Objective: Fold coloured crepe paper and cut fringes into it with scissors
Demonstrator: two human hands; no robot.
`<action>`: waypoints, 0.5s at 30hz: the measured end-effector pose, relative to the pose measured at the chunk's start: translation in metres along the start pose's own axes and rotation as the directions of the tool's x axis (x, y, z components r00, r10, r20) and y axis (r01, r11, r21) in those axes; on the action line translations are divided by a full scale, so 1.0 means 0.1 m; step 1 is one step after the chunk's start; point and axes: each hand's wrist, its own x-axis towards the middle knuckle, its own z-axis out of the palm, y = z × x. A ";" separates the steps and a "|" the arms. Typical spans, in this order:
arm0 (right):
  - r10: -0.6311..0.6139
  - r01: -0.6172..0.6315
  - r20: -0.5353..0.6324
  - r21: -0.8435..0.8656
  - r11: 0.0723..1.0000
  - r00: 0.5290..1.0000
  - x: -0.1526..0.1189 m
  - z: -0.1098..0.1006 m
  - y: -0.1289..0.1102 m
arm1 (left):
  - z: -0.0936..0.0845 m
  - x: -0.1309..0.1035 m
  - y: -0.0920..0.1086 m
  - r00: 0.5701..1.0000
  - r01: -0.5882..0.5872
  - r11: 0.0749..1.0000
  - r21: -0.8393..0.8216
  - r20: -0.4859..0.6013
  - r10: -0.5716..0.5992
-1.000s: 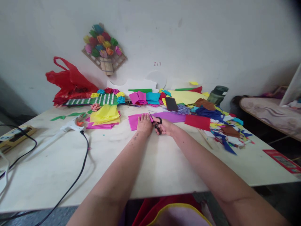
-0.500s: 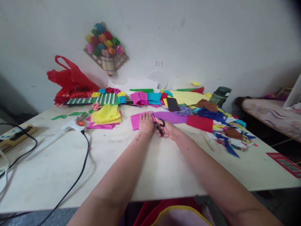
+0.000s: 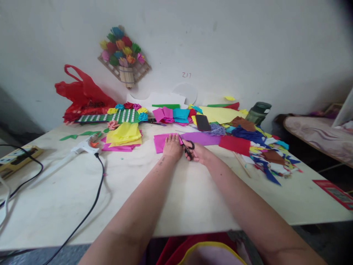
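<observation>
My left hand (image 3: 173, 146) lies flat with fingers stretched over a folded magenta paper (image 3: 159, 143), pressing it to the table. In my right hand (image 3: 199, 151) is a pair of black-handled scissors (image 3: 188, 148), its blades pointing up and left along the paper's right edge, close to my left fingertips. Whether the blades are apart is too small to tell. A purple paper strip (image 3: 204, 138) lies just beyond the scissors, and a red paper piece (image 3: 234, 144) continues to its right.
Yellow paper sheets (image 3: 124, 135) and a white glue gun (image 3: 86, 146) with a black cord lie on the left. Toward the back are a phone (image 3: 203, 123), purple yarn (image 3: 217, 129) and a dark bottle (image 3: 258, 113). Paper scraps (image 3: 273, 156) cover the right side.
The scissors and my right hand have shifted very slightly right. The blades now show more clearly beside the magenta paper, and my left hand stays on it.
</observation>
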 end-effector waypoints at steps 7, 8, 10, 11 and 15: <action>-0.023 0.021 -0.027 -0.039 0.999 0.999 0.01 -0.03 0.02 | -0.09 0.06 -0.05 0.992 0.002 0.998 -0.066 0.129 0.007; -0.024 0.023 -0.020 -0.041 0.999 1.000 0.02 -0.03 0.02 | -0.11 0.08 -0.06 0.992 0.007 0.997 -0.080 0.126 0.003; -0.022 0.021 -0.011 -0.042 0.999 1.000 0.03 -0.04 0.03 | -0.16 0.11 -0.07 0.994 0.005 0.996 -0.093 0.113 0.005; -0.020 0.019 -0.010 -0.042 0.999 1.000 0.04 -0.05 0.04 | -0.20 0.13 -0.07 0.993 -0.007 0.996 -0.094 0.116 0.018; -0.031 0.030 -0.028 -0.042 0.999 0.999 0.08 -0.07 0.06 | -0.37 0.23 -0.07 0.970 -0.001 0.994 -0.113 0.242 0.029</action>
